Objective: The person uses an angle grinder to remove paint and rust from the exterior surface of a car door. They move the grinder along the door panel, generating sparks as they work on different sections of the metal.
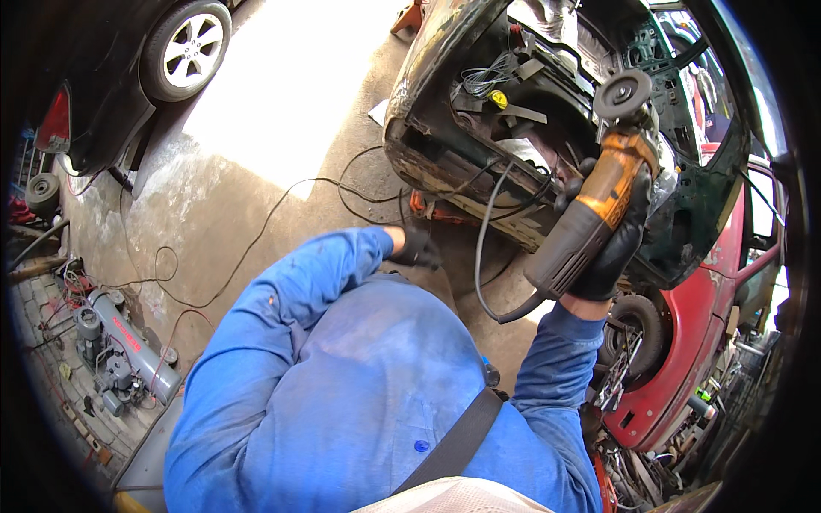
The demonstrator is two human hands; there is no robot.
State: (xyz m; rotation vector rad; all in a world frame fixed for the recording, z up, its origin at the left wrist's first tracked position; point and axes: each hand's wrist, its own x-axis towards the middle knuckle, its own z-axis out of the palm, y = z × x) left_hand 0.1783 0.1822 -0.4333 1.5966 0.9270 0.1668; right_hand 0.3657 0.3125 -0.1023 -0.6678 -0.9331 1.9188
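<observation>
In my right hand (617,255), in a black glove, is an orange and black angle grinder (594,205), raised with its disc end up. The worn grey disc (623,94) faces toward me. From the grinder's lower end its grey power cord (481,282) loops down and back up toward the car body. My left hand (416,249), also black-gloved, hangs in front of my waist, apart from the grinder. Its fingers are smeared by motion, and I cannot make out anything in them.
A stripped car body (479,192) with an open green door (684,222) stands ahead right, holding a wire coil (489,79) and a yellow tape measure (499,99). A black cable (256,235) snakes across the floor. A dark car (94,77), grey compressor (132,346) and red car (684,350) surround me.
</observation>
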